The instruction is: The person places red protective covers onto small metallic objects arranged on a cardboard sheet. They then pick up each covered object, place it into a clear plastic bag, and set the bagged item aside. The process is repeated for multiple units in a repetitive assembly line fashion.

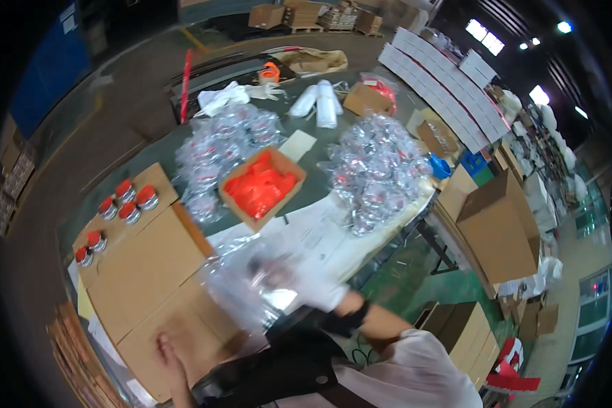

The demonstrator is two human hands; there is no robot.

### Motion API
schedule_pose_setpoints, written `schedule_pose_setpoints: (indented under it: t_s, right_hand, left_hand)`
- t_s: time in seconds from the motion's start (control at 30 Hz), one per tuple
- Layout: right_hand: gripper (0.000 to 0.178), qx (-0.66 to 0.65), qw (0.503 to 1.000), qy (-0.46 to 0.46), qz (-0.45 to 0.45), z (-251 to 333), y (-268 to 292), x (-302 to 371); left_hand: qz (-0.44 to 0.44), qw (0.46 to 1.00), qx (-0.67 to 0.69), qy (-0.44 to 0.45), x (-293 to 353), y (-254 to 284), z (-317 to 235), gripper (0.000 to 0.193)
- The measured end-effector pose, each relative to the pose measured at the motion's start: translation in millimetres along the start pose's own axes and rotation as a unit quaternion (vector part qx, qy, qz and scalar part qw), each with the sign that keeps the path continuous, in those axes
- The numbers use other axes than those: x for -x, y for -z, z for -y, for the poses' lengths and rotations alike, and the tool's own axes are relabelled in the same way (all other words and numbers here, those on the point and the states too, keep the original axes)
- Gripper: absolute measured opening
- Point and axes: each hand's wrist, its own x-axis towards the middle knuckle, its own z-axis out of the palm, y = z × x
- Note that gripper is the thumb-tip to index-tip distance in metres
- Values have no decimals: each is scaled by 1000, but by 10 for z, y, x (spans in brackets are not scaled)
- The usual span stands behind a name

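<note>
My left hand, bare and a little blurred, is raised over the near part of a flat cardboard sheet. Its fingers look extended, and I see nothing in them. My right hand wears a white glove and is smeared by motion. It reaches across to a heap of clear plastic bags in front of me. Whether its fingers grip a bag cannot be made out. Several small jars with red lids stand on the far left of the cardboard. Beyond the bags is an open box of red pieces.
Two piles of clear-bagged items, a left pile and a right pile, lie on the table. White rolls, white gloves and orange tape sit at the back. An open carton stands at right.
</note>
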Motion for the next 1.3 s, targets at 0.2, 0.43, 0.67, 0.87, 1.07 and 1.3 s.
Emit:
schedule_pose_setpoints:
  t_s: [0.2,0.43,0.67,0.87,1.07,1.3]
  right_hand:
    - [24,280,843,-269,-372,-1577,2240,85]
    - [36,403,805,-302,-314,-2299,2696,-283]
    - [38,55,996,58,-33,-849,548,-110]
    - [31,-176,976,-103,78,75,-266,-649]
    - [37,-248,965,-72,55,979,-1392,-1213]
    - [21,224,936,160,-221,675,-1689,-3570]
  left_hand:
    - [202,934,-229,-185,-282,-2004,-646,23]
    - [177,926,-317,-105,-598,-2801,-306,34]
    - [174,973,-105,-112,-268,-2434,-998,20]
    - [121,988,0,-92,-222,-1448,-1022,35]
    - [120,952,281,30,-370,-242,-417,30]
    - [-219,975,47,3,-517,1759,-299,17]
